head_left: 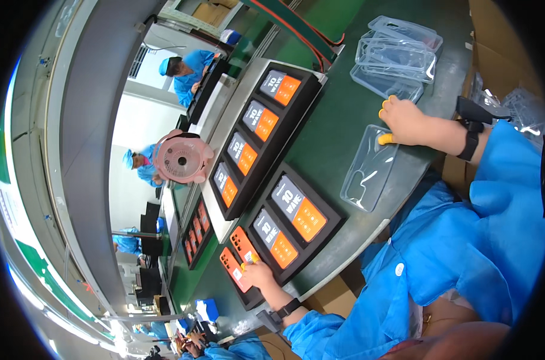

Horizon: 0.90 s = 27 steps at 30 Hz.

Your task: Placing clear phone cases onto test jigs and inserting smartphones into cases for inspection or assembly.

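My left hand, with yellow finger covers, reaches to a black foam tray at the near left. Its bent fingers grip the lower part of an orange phone, its camera end upward. Another orange phone lies alongside in the same tray. In the tray's other slots sit phones with dark-and-orange printed fronts. My right hand is over the table at the right, thumb and fingers apart, also in yellow covers. Its thumb rests on the upper end of a clear plastic phone-shaped shell, which lies flat.
A stack of clear shells stands beyond my right hand. A second black tray of phones lies along a metal rail, near a pink fan. Cardboard and loose plastic are at the far right. Co-workers in blue sit across.
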Available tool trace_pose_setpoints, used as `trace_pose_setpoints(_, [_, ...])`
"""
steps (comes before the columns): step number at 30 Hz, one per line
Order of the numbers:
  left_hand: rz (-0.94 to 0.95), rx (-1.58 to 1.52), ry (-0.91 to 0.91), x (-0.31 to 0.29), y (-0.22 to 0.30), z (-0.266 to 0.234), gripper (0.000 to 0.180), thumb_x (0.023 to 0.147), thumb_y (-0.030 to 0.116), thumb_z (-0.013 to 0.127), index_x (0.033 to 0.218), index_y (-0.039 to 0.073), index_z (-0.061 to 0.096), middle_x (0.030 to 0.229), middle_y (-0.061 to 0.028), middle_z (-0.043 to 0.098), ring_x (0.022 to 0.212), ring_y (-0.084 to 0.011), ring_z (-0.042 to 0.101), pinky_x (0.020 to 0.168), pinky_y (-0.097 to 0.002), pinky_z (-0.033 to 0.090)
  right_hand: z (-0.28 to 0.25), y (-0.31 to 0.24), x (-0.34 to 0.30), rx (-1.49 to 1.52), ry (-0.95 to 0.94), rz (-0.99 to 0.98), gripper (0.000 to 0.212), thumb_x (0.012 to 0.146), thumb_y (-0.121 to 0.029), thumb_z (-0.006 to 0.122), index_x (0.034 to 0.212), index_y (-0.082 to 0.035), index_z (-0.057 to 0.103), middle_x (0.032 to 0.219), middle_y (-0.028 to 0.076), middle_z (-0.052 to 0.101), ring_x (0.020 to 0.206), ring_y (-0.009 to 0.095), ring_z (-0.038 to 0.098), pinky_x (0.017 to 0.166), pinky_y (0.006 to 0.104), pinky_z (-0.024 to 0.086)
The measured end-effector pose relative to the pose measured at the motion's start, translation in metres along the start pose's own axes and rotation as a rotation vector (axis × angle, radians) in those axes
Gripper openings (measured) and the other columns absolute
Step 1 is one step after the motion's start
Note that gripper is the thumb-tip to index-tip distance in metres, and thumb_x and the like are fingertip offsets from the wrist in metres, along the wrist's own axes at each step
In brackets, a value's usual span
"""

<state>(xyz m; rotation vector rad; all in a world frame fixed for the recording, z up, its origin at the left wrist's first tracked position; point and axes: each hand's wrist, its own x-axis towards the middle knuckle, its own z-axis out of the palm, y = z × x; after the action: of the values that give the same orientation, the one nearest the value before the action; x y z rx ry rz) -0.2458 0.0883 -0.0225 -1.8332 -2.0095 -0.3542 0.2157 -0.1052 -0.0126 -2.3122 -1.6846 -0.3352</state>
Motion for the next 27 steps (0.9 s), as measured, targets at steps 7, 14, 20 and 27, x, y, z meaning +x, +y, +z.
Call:
trace_pose_setpoints(7, [-0.258, -0.375, -0.414, 0.052, -0.044, 0.021, 0.046, 0.078, 0.032, 0.049, 0.095, -0.011, 0.051, 0.099, -0.0269, 0.052, 0.095, -0.0352, 0.050, 0.080, -0.0392, 0.038, -0.009, 0.008, 0.024, 0.034, -0.324, -0.051, 0.024, 0.067, -0.026, 0.059, 0.076, -0.004, 0.058, 0.075, 0.011, 0.059, 0.070, 0.027, 0.057, 0.060, 0.0365, 0.045])
trace_pose_setpoints(14, [-0.322, -1.055, -0.464, 0.032, -0.009, -0.069, 0.027, 0.082, 0.015, 0.047, 0.099, -0.006, 0.049, 0.088, -0.0143, 0.056, 0.078, -0.0237, 0.058, 0.067, -0.0360, 0.050, -0.067, 0.004, 0.012, 0.240, -0.265, -0.122, 0.037, 0.067, -0.033, 0.063, 0.084, -0.001, 0.056, 0.079, 0.013, 0.058, 0.080, 0.027, 0.056, 0.068, 0.0343, 0.044])
trace_pose_setpoints(20, [-0.056, -1.936, -0.473, -0.076, 0.158, -0.089, 0.026, 0.083, 0.014, 0.047, 0.103, -0.003, 0.048, 0.094, -0.0106, 0.056, 0.085, -0.0183, 0.055, 0.074, -0.0304, 0.046, -0.009, -0.074, 0.009, 1.484, -0.130, -0.183, 0.048, 0.076, -0.038, 0.057, 0.096, 0.005, 0.048, 0.085, 0.015, 0.055, 0.083, 0.020, 0.053, 0.073, 0.0291, 0.042])
trace_pose_setpoints(27, [0.766, -1.024, -0.385, -0.114, 0.211, -0.093, 0.061, 0.062, 0.022, 0.069, 0.107, -0.006, 0.039, 0.106, -0.0175, 0.042, 0.097, -0.0299, 0.042, 0.082, -0.0363, 0.035, -0.029, -0.036, 0.014, 0.979, 0.295, -0.339, 0.027, 0.072, -0.020, 0.061, 0.085, 0.001, 0.053, 0.076, 0.015, 0.055, 0.069, 0.032, 0.054, 0.059, 0.0347, 0.043])
